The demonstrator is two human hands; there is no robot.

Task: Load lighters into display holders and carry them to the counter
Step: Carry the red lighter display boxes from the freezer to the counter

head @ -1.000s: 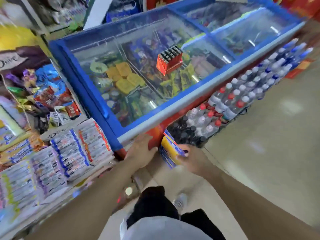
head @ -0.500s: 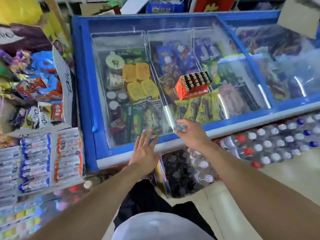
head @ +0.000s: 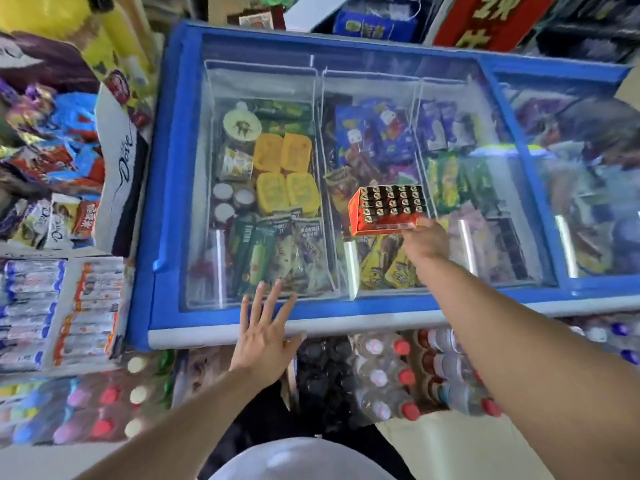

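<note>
The right hand [head: 425, 241] has reached up from the low shelf to the red box of lighters [head: 387, 210], which sits on the glass lid of the blue freezer [head: 162, 188]. Half a second ago this hand was near the front edge of the freezer; now it touches the box's front side. I cannot tell if its fingers are gripping yet, because the hand hides them. The left hand [head: 265, 336] has come up too and hovers over the front edge of the freezer, fingers [head: 254, 303] spread wide, holding nothing. It looks like the box is about to be picked up for carrying.
</note>
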